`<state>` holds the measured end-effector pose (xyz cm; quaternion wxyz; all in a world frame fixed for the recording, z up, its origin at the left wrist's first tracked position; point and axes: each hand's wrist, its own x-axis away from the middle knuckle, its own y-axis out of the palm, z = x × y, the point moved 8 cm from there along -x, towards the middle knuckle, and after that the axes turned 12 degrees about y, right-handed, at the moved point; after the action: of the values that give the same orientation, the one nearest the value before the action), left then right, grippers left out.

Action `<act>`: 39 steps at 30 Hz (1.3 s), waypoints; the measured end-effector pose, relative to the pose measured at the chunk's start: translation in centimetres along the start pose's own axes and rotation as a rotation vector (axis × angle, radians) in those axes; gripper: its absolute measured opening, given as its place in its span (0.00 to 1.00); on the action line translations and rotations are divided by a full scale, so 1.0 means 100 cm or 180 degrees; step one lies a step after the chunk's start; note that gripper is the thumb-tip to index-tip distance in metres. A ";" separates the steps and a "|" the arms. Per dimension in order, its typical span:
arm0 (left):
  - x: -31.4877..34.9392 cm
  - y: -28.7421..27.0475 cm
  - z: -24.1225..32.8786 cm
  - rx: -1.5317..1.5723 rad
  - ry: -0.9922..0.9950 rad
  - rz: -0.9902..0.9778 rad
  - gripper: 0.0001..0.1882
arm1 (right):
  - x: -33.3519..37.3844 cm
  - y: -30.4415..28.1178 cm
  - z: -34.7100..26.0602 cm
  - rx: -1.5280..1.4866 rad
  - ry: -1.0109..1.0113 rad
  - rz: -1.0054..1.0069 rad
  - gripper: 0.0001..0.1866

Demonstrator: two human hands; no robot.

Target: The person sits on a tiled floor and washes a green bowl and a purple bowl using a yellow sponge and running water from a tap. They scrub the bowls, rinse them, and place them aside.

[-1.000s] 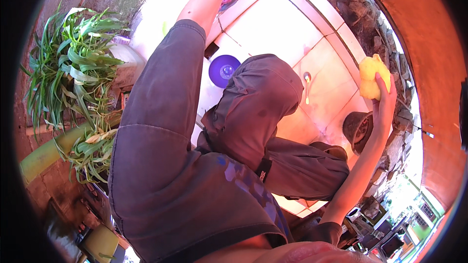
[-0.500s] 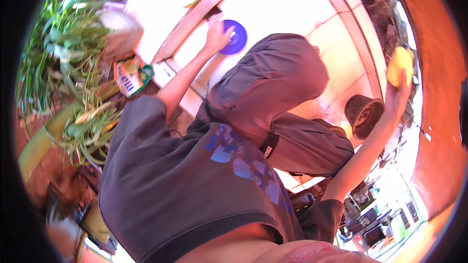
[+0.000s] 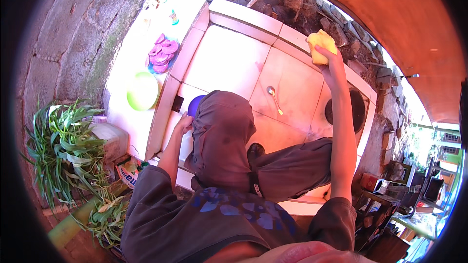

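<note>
My right hand (image 3: pixel 333 65) is raised over the far right rim of the tiled basin, its fingers closed round a yellow sponge (image 3: pixel 321 44). My left hand (image 3: pixel 183 123) is low beside my left knee, with its curled fingers at the edge of a round blue bowl (image 3: pixel 195 105). The knee covers most of that bowl, and the fingertips are partly hidden. On the tiled basin floor (image 3: pixel 234 61) lies a spoon (image 3: pixel 271 90) with a yellowish handle, apart from both hands.
A dark round pot (image 3: pixel 363 109) stands behind my right forearm. On the white ledge (image 3: pixel 127 63) at left are a light green bowl (image 3: pixel 143 91), several pink pieces (image 3: pixel 162 54) in a pile and a small bottle (image 3: pixel 174 17). Leafy plants (image 3: pixel 66 146) and rocks (image 3: pixel 292 5) border the basin.
The view has swung, bringing the ledge items and spoon into sight. The sponge is still in my right hand. The blue bowl now shows less, mostly behind my knee.
</note>
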<state>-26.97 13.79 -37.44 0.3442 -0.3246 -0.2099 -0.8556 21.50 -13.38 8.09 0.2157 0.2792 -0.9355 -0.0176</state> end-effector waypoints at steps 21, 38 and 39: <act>-0.002 0.308 0.451 0.0147 0.1172 -0.0831 0.23 | -0.042 0.014 -0.052 0.1722 -0.0834 0.0812 0.17; -0.064 0.384 0.434 0.1752 0.0892 0.0005 0.30 | -0.176 0.147 -0.183 0.3739 -0.2044 0.1692 0.25; -0.064 0.389 0.433 0.1839 0.0839 -0.0132 0.29 | -0.181 0.145 -0.183 0.3668 -0.1892 0.1776 0.23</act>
<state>22.59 15.64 -6.32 0.4289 -0.0955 -0.4044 -0.8021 35.17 10.00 19.78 -0.2347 0.0821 -0.8518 0.4611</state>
